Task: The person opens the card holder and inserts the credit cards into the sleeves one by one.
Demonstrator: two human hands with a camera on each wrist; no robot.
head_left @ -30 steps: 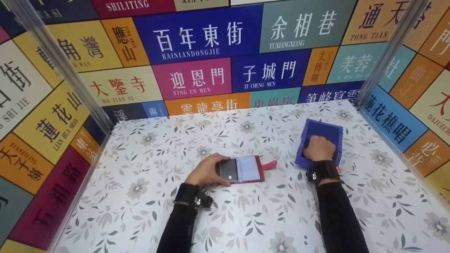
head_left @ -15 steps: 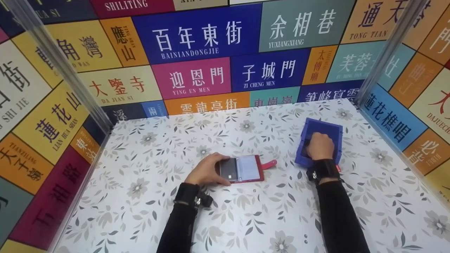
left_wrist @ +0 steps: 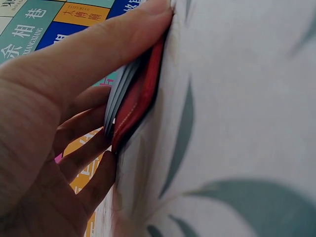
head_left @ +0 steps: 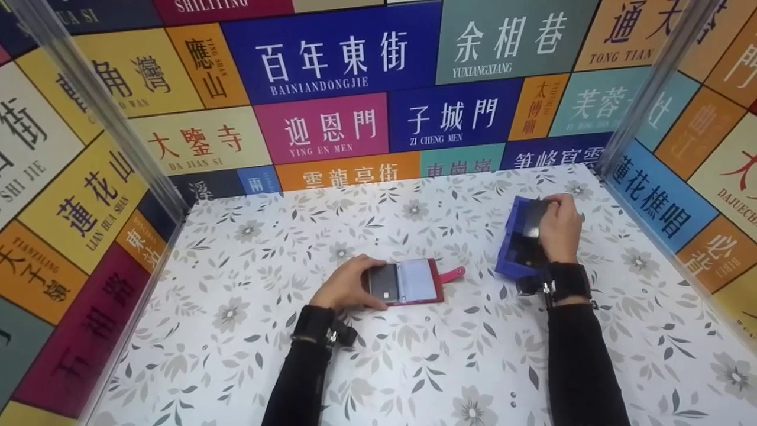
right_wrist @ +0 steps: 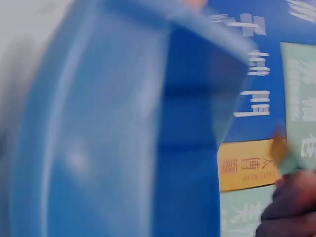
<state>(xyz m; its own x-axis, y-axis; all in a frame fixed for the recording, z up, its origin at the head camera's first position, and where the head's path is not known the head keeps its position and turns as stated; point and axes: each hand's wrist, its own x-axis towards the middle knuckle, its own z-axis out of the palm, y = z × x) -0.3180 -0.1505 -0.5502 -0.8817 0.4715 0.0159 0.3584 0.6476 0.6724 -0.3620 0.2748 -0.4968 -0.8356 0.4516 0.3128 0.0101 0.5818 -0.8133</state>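
On the table lies an opened red card holder (head_left: pixel 434 284), a dark card showing in its left half and a clear sleeve in its right. My left hand (head_left: pixel 343 287) grips its left edge between thumb and fingers. The left wrist view shows several stacked card edges (left_wrist: pixel 118 96) above the red cover. At the right stands a blue bin (head_left: pixel 513 236). My right hand (head_left: pixel 562 228) is over its right side, pinching a dark, shiny card (head_left: pixel 535 216). Another dark surface shows inside the bin. In the right wrist view, the bin is blurred and the fingers (right_wrist: pixel 291 202) are partly cut off.
A red snap strap (head_left: pixel 453 274) extends right from the card holder towards the bin. The white table (head_left: pixel 378 367) has a leaf and flower print. Panels with coloured street-name signs (head_left: pixel 331 56) stand along the back and both sides, with clear posts at the corners.
My right hand, earlier a fist down inside the bin, has risen and moved to its right side with a dark card. My left hand and the card holder stay in place.
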